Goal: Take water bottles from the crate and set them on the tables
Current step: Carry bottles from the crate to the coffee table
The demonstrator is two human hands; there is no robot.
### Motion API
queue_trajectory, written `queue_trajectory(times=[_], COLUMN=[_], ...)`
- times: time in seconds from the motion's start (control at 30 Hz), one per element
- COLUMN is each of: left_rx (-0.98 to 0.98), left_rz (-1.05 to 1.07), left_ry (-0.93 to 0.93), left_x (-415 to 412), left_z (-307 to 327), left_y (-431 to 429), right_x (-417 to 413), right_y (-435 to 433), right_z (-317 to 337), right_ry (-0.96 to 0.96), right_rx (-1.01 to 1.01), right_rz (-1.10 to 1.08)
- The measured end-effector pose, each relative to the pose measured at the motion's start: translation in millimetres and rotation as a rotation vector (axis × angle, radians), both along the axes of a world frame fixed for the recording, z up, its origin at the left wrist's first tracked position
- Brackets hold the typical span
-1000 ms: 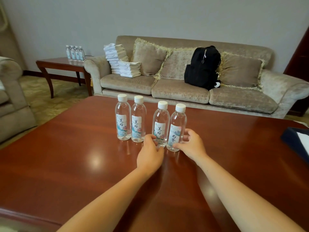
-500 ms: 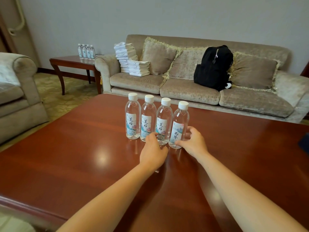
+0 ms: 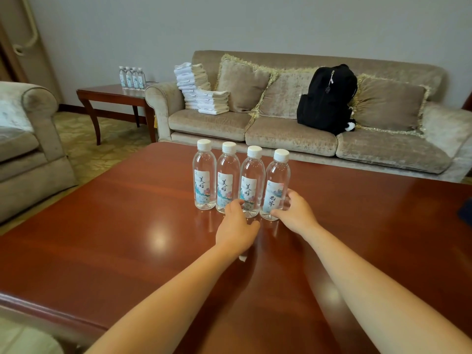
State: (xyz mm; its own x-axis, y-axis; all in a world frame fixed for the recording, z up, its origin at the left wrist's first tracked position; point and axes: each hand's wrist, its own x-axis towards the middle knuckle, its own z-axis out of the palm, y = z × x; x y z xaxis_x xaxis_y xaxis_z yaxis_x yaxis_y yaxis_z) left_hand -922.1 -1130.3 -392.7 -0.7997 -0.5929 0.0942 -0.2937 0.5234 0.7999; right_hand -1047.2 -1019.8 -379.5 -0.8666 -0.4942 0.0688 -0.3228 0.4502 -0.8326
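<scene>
**Four bottles lined up on the coffee table**

As both bare arms reach across the polished wooden coffee table (image 3: 102, 226), the right hand (image 3: 296, 213) curls loosely around the base of the rightmost water bottle (image 3: 277, 185), thumb low at its front and fingers (image 3: 290, 198) wrapped to its right side, touching the label. The left hand (image 3: 237, 226) rests just before the third bottle (image 3: 251, 182), its fingertips bent against the bottle's lower label; how firmly they press cannot be told, since the back of the hand hides them. The four capped bottles stand upright in a tight row, shoulders nearly touching, with the two left bottles (image 3: 204, 175) (image 3: 226, 178) free of either hand.

Behind the table runs a beige sofa (image 3: 281, 134) carrying stacked folded towels (image 3: 201, 93), fringed cushions (image 3: 242, 85) and a black backpack (image 3: 327, 98). Four more bottles (image 3: 132, 77) stand together on a side table (image 3: 107, 93) by the sofa's arm. An armchair (image 3: 28, 139) is cut off at the left edge, and a dark object (image 3: 466, 213) at the right edge is too cropped to identify.
</scene>
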Motion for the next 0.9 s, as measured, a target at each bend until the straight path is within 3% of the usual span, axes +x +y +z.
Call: queue_trajectory(times=[0.17, 0.33, 0.7, 0.9], left_rx=[-0.004, -0.036, -0.486, -0.598], left_rz=[-0.030, -0.070, -0.218, -0.263], left_ry=[0.004, 0.009, -0.152, -0.295], left_x=[9, 29, 57, 47], left_z=[4, 4, -12, -14], left_y=[-5, -7, 0, -9], right_x=[18, 45, 74, 58], right_y=[7, 30, 66, 63], right_z=[-3, 0, -22, -30], right_ry=[-0.045, 0.105, 0.359, 0.255], right_rx=[0.004, 0.127, 0.567, 0.705], right_rz=[0.024, 0.025, 0.106, 0.167])
